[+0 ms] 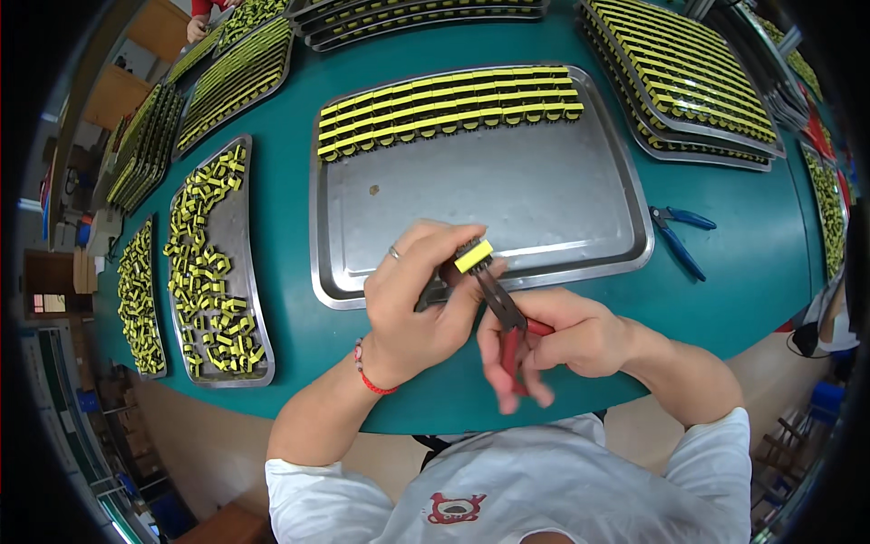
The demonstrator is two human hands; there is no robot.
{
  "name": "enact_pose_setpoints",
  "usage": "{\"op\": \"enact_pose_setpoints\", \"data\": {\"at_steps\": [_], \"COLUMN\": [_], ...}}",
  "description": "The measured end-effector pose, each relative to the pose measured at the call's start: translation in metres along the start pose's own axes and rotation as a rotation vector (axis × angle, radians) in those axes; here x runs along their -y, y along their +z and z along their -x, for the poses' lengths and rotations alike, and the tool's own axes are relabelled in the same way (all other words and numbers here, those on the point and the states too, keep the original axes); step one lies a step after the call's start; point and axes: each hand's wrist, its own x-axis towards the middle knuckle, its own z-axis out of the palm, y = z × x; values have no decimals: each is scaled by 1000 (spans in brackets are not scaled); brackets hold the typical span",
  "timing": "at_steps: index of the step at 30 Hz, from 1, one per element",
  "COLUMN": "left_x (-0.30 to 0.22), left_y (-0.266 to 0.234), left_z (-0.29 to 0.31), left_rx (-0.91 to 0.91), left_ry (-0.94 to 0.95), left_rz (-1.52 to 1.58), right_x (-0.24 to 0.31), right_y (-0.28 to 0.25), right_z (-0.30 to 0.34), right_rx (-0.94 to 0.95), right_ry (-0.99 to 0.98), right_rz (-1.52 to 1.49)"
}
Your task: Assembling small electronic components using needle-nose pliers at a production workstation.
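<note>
1. Left hand (408, 295): thumb and fingers pinching small black block-shaped component with yellow top (473, 257), above near edge of grey metal tray (453, 195).
2. Right hand (580, 337): wrapped round red-handled dark-metal pliers (508, 317), tips at component's near side; cannot tell whether they bite.
3. Blue-handled cutters (680, 238) right of tray, on green tabletop (752, 240).

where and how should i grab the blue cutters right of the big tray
Probably best by both blue handles, coming from the lower right with the palm around them. The cutters lie spread open, handles fanning right and lower right, away from the tray, leaving them exposed, while the metal jaws sit at the opposite end, nearer the tray.
</note>
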Motion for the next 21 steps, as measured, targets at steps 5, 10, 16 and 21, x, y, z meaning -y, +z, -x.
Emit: {"op": "enact_pose_setpoints", "data": {"at_steps": [5, 10, 16, 21], "left_x": [2, 4, 5, 9], "left_y": [-3, -2, -1, 0], "left_z": [-3, -2, -1, 2], "left_rx": [-25, -8, 6, 34], "left_ry": [33, 41, 50, -52], "left_rz": [-3, 17, -1, -11], "right_x": [0, -1, 2, -8], "right_y": [-1, -2, 5, 3], "right_z": [2, 0, 1, -3], "right_rx": [65, -4, -136, -236], "right_ry": [-36, -31, 6, -207], "right_rz": [-132, -107, 1, 66]}}
